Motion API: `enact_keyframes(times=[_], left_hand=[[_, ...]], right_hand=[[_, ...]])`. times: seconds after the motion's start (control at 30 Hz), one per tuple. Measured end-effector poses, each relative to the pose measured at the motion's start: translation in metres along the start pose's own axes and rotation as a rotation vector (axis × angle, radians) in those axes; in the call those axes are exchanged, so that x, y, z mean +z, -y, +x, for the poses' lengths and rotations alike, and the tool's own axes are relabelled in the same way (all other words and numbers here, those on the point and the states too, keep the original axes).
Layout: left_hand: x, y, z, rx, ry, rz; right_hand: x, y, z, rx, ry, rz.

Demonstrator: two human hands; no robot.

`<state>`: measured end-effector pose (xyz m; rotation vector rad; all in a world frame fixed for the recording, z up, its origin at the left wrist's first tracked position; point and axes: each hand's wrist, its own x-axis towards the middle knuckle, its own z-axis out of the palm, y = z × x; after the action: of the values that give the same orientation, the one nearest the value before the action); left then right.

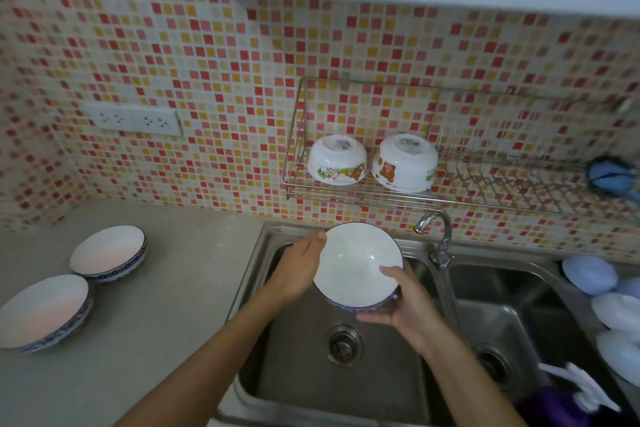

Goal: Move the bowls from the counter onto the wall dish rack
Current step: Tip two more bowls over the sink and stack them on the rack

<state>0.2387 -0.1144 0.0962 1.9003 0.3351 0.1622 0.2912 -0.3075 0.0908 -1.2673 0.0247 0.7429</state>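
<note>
Both hands — left hand point(300, 269), right hand point(403, 302) — grip 1 white bowl point(356, 263) above the sink point(311, 357); 2 bowls point(107, 253) sit on the counter point(166, 305).

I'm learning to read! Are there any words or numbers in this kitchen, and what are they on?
No words or numbers can be read here.
Left cartoon bowl on the wall dish rack: a grey mark on its base, too blurred to read.
Right cartoon bowl: the same, blurred.
Wall sockets: no lettering visible.

Head view, looking down over sink point(263, 288), facing tiled wall point(207, 80)
</note>
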Motion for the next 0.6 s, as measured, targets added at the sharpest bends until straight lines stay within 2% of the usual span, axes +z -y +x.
enact_keyframes(times=[0.13, 0.33, 0.47, 0.6], left_hand=[[-0.021, -0.04, 0.003, 0.084, -0.064, -0.024], [-0.05, -0.118, 0.035, 0.192, -0.07, -0.012], [-0.065, -0.146, 0.075, 0.163, -0.047, -0.009], [-0.068, -0.165, 0.094, 0.162, 0.018, 0.053]], right_hand=[[0.019, 0.05, -0.01, -0.125, 0.047, 0.01], [0.042, 0.12, 0.0, -0.419, 0.036, -0.172], [0.049, 0.149, 0.025, -0.514, 0.028, -0.254], [0.05, 0.158, 0.044, -0.68, -0.029, -0.457]])
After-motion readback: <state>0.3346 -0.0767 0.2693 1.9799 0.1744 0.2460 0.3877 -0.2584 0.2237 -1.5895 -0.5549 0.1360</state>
